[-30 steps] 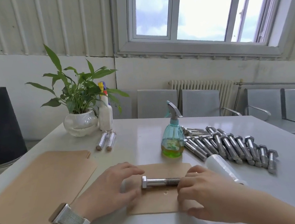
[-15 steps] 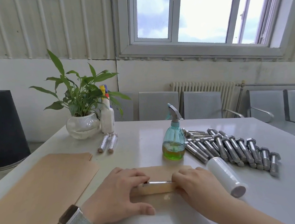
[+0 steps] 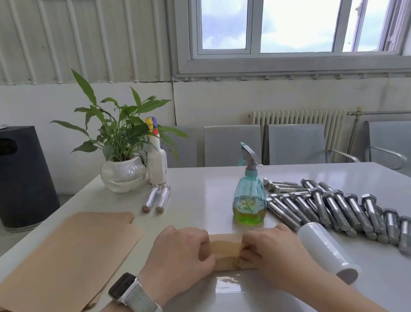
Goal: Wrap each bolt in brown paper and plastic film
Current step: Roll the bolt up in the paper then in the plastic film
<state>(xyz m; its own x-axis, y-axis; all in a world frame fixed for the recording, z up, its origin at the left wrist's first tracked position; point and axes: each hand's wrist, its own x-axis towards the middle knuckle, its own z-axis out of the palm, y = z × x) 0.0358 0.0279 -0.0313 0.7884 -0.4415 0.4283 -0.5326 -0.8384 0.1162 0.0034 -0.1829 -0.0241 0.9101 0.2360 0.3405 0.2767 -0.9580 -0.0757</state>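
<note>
Left hand [image 3: 180, 252] and right hand [image 3: 273, 249], fingers curled, grip a brown paper roll [image 3: 225, 251] between them; the bolt inside is hidden. Roll tightly and evenly; plastic film roll [image 3: 326, 248] lies just right.

We have a single view, from a wide-angle camera worn on the person's head, looking forward and slightly down across a white table [image 3: 202, 195] toward a window [image 3: 299, 15] and radiator [image 3: 298, 124] on the far wall. Closest to us, at the bottom edge, are the left hand [image 3: 180, 254] and right hand [image 3: 276, 253], with the near table edge cut off below the frame. The wide lens bends the wall panelling and window frame outward, and we have no second view to compare.
</note>
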